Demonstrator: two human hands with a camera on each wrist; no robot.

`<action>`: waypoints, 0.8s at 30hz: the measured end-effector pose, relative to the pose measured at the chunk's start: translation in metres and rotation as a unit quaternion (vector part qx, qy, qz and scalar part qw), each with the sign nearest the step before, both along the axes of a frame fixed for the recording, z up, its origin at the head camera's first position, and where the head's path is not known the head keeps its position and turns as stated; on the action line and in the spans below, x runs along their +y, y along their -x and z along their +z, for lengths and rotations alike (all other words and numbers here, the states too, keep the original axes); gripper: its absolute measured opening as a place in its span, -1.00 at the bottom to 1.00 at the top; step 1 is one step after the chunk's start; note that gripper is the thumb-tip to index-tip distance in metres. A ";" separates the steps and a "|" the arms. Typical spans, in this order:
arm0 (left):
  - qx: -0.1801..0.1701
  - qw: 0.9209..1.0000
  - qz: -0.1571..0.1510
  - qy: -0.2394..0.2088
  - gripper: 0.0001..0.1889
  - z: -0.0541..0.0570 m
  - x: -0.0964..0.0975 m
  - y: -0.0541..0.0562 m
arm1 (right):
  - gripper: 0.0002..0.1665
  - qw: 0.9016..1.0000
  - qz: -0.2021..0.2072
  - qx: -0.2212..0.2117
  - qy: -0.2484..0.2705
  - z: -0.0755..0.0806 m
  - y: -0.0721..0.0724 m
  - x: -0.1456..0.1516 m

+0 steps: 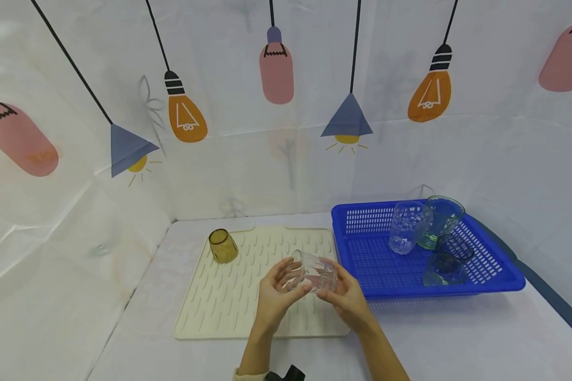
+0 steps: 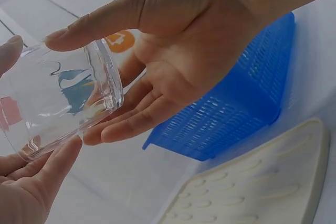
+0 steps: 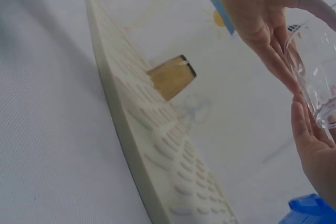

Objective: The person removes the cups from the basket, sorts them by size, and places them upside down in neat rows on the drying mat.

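Observation:
Between both hands a clear drinking glass [image 1: 318, 272] lies tilted on its side above the drying mat, its rim to the left and thick base to the right. My left hand [image 1: 275, 297] holds the rim end, thumb in front and fingers behind. My right hand [image 1: 351, 300] grips the base end between thumb and fingers. In the left wrist view, the right hand [image 2: 184, 51] shows its palm beside the glass base. An amber cup [image 1: 223, 246] stands on the cream drying mat [image 1: 219, 312] at its far left corner, also seen in the right wrist view.
To the right, a blue plastic basket [image 1: 362, 254] holds a clear textured glass [image 1: 402, 233], a greenish glass [image 1: 445, 211] and a dark-rimmed glass [image 1: 443, 270]. A white curtain [image 1: 248, 174] printed with lamps encloses the white table [image 1: 138, 338] at the back and sides.

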State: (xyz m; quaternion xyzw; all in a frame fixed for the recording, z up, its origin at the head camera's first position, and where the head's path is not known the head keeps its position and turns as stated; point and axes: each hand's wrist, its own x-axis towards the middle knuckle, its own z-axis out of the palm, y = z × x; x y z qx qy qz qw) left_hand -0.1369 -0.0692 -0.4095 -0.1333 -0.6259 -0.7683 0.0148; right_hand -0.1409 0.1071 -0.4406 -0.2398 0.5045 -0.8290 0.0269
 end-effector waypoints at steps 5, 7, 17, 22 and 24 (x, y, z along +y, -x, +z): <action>-0.002 0.999 -0.019 0.025 -0.20 -0.004 -0.005 -0.001 | -0.18 1.000 -0.014 0.002 -0.009 -0.001 0.002 -0.001; 0.005 0.999 -0.019 0.038 -0.16 -0.006 -0.009 -0.003 | -0.19 1.000 -0.021 0.007 -0.012 -0.001 0.002 -0.001; 0.063 0.968 0.120 0.212 -0.27 -0.031 -0.037 -0.016 | -0.23 0.998 -0.049 -0.012 -0.033 0.000 0.011 0.000; 0.089 0.909 0.209 0.349 -0.26 -0.050 -0.063 -0.025 | -0.15 0.995 -0.055 -0.052 -0.061 0.003 0.017 -0.001; 0.098 0.885 0.240 0.387 -0.26 -0.055 -0.074 -0.029 | -0.16 0.994 -0.059 -0.065 -0.072 0.004 0.020 -0.004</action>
